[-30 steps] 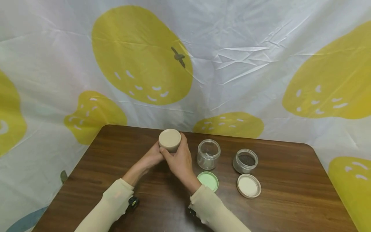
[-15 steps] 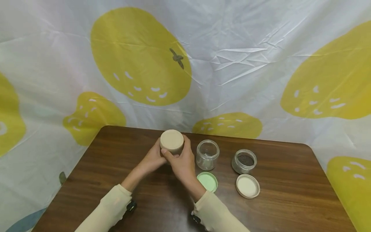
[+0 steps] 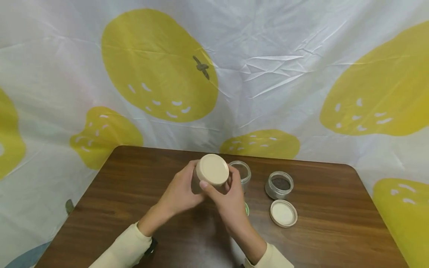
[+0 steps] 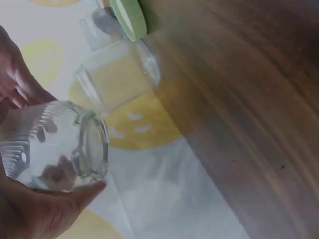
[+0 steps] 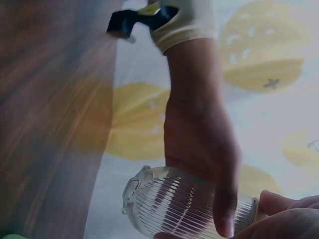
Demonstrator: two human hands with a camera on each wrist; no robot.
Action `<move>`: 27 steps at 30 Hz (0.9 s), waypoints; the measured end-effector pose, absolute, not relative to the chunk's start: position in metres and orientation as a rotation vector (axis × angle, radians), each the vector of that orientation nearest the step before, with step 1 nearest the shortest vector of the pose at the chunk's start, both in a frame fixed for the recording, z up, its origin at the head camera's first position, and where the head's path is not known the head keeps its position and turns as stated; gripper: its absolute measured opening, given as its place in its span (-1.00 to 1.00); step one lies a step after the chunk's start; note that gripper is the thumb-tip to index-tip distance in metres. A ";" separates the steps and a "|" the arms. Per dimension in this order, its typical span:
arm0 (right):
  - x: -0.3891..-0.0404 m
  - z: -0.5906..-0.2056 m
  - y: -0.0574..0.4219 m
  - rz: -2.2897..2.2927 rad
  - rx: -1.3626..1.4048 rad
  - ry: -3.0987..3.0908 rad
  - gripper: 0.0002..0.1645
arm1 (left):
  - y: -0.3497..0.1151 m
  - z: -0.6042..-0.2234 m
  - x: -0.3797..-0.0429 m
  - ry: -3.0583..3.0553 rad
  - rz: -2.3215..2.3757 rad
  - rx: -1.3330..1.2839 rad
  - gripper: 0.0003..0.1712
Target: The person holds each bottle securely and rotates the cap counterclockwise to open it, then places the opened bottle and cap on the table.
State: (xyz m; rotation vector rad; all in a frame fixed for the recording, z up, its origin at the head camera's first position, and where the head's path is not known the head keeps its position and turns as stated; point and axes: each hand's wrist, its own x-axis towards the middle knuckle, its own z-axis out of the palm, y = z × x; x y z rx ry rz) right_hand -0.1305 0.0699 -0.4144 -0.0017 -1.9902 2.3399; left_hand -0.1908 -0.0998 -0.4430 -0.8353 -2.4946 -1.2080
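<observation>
A clear ribbed glass jar [image 5: 174,204] with a beige lid [image 3: 213,169] is held up above the table, lid side toward the head camera. My left hand [image 3: 181,191] grips the glass body, with the thumb along its side in the left wrist view. My right hand [image 3: 232,201] curls round the lid end, thumb on the lid's near edge. Behind the right hand, an open glass jar [image 3: 244,172] is partly hidden, and only a sliver of a green lid [image 3: 247,209] shows.
Right of the hands stands a short open jar [image 3: 279,185] of dark grains. A cream lid [image 3: 283,213] lies in front of it, inside up. The brown wooden table [image 3: 335,223] ends at a fruit-print cloth [image 3: 268,93].
Both hands have carried the lidded jar to the right and closer to the head camera. They now cover most of the green lid and part of the open jar behind.
</observation>
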 end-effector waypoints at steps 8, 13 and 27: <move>-0.097 -0.407 0.088 2.427 -0.118 -1.982 -0.10 | -0.089 -0.437 -0.166 -2.495 -1.078 -0.924 -0.09; -0.078 -0.409 0.094 2.431 -0.159 -1.998 -0.13 | -0.083 -0.440 -0.155 -2.485 -1.052 -0.995 -0.09; -0.056 -0.431 0.100 2.530 -0.211 -1.971 -0.13 | -0.077 -0.457 -0.140 -2.542 -0.971 -1.076 -0.07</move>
